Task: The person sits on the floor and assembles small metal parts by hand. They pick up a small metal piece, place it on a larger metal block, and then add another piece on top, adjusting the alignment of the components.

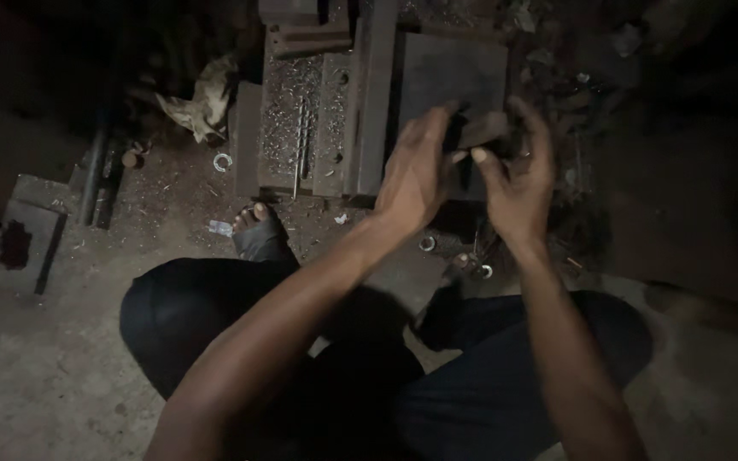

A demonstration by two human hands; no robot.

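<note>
As held, dark block (482, 130) lengthwise left-right.

Dull dark metal block (482, 130)

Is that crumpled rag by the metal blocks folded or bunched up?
Bunched up: the rag lies in crumpled, uneven creases on the floor.

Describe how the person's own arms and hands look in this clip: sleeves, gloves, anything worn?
Both forearms are bare, with no sleeves in view. The left hand and the right hand wear no gloves. No watch, ring or bracelet can be made out, though the light is dim. Dark trousers cover the knees below.
</note>
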